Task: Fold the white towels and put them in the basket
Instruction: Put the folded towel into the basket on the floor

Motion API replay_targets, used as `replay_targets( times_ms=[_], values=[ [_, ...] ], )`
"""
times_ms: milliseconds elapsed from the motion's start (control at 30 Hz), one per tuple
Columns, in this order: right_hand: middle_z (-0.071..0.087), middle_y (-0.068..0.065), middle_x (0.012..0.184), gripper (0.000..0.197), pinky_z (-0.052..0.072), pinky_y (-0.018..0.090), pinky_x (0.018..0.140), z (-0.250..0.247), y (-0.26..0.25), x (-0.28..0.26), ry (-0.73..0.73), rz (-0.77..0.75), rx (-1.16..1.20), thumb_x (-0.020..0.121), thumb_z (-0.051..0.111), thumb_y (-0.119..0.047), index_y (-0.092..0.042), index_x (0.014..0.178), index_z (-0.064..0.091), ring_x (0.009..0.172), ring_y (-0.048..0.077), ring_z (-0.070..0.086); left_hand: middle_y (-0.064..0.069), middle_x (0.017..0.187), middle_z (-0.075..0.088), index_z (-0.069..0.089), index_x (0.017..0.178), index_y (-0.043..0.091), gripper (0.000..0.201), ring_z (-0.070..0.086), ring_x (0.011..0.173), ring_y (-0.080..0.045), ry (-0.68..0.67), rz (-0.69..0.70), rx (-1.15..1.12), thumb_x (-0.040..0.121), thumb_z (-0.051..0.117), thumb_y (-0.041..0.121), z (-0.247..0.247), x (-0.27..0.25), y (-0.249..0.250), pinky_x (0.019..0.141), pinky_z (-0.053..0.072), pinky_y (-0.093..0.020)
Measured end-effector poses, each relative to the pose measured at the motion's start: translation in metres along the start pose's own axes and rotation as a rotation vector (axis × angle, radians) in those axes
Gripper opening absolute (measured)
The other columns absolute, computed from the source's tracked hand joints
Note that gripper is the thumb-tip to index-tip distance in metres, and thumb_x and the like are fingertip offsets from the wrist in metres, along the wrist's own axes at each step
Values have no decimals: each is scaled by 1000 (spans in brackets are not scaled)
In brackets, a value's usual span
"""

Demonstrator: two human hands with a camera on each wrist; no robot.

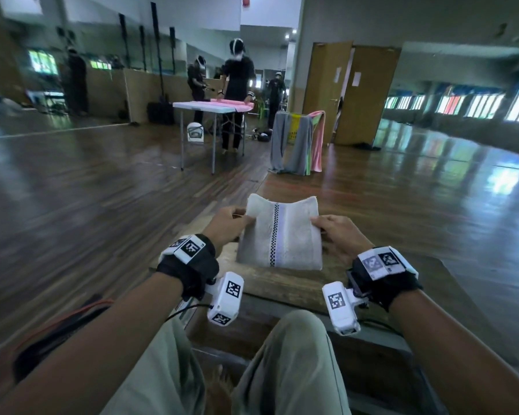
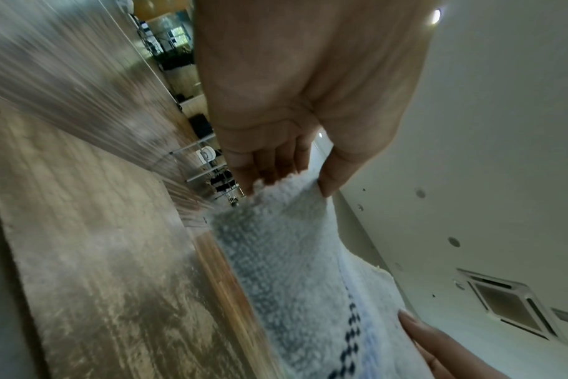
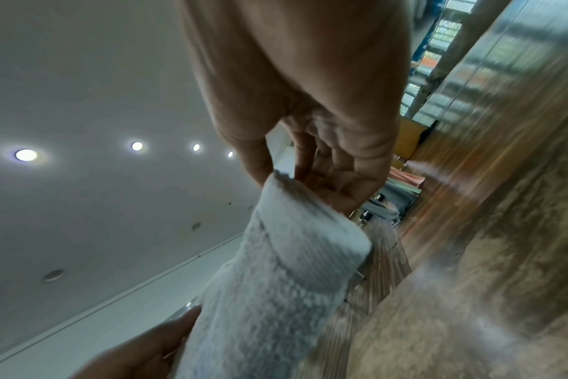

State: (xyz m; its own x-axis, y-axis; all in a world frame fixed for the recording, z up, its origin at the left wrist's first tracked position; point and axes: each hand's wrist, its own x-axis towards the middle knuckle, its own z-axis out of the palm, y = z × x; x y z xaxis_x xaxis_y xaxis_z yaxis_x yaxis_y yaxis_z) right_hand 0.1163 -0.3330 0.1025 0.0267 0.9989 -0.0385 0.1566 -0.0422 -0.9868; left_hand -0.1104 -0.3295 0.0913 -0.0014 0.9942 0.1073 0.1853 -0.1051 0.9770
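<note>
A folded white towel (image 1: 282, 235) with a black checkered stripe and a pale band is lifted at its far end above a low wooden table (image 1: 282, 283); its near edge rests on the table. My left hand (image 1: 231, 220) pinches the towel's left edge, thumb over fingers, as the left wrist view shows on the towel (image 2: 292, 256). My right hand (image 1: 333, 232) pinches the right edge; in the right wrist view the folded towel (image 3: 292, 269) hangs from thumb and fingers. No basket shows near me.
The wooden floor (image 1: 102, 190) stretches all round. A white folding table (image 1: 198, 107) with pink cloth stands ahead, with people beside it. A rack draped with grey and pink towels (image 1: 297, 142) stands ahead right, in front of wooden doors (image 1: 351, 91).
</note>
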Motion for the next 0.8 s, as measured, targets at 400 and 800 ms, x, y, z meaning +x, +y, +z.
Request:
replay_targets(
  times_ms=[400,800],
  values=[
    [63,10,90,22,52,36,68,109,6,37,-322,12,-49,92,55,-18,-3,108,57,75,23,61,-5,106,60,57,113,9,26,57,94,-20,305,-91,114,89,60,19,-93,-30,-48,70,49,-28],
    [61,5,79,8,46,28,59,282,13,23,-698,-4,-110,92,51,-15,-11,90,58,68,18,57,-9,106,60,56,115,2,28,56,92,-20,673,-269,104,89,59,12,-216,-115,-97,72,48,-29]
  ],
)
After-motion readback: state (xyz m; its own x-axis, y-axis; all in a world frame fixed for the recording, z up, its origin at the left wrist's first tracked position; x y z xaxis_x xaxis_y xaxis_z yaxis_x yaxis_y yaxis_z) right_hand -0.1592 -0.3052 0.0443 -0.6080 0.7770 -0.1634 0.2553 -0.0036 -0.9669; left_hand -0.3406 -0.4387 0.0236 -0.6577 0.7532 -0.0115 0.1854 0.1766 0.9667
